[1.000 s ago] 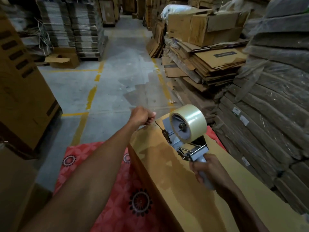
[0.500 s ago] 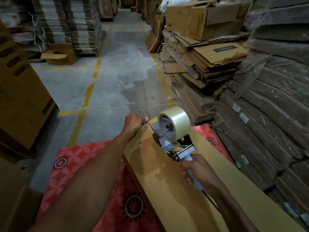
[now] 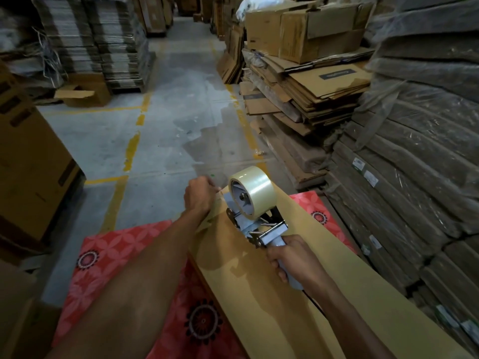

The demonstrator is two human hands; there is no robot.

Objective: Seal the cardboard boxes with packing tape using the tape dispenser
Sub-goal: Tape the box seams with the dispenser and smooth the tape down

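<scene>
Warehouse concrete floor (image 3: 166, 130), marked with worn yellow lines, runs back between stacks of flattened cardboard. A tall brown carton (image 3: 28, 172) stands at the left edge, and a red patterned mat (image 3: 116, 257) lies on the floor in front of the person. The left arm reaches forward over the mat, nearly straight, to the far end of the long cardboard box (image 3: 285, 307) that lies on the mat and runs diagonally from lower right to centre. There the left hand (image 3: 201, 196) is closed tight, knuckles up, its fingers pinching the thin clear tape end (image 3: 219, 189) just above the box's far edge. Just right of it, the tape dispenser (image 3: 259, 226) sits on the top of the box, its roll of clear tape (image 3: 255, 191) upright and tilted slightly left. The right arm comes in from the lower right, bent at the wrist, and the right hand (image 3: 293, 257) is wrapped fully around the dispenser's grey handle. Further right rise loose flattened cartons (image 3: 311, 99) and plastic-wrapped bundles (image 3: 414, 177).
</scene>
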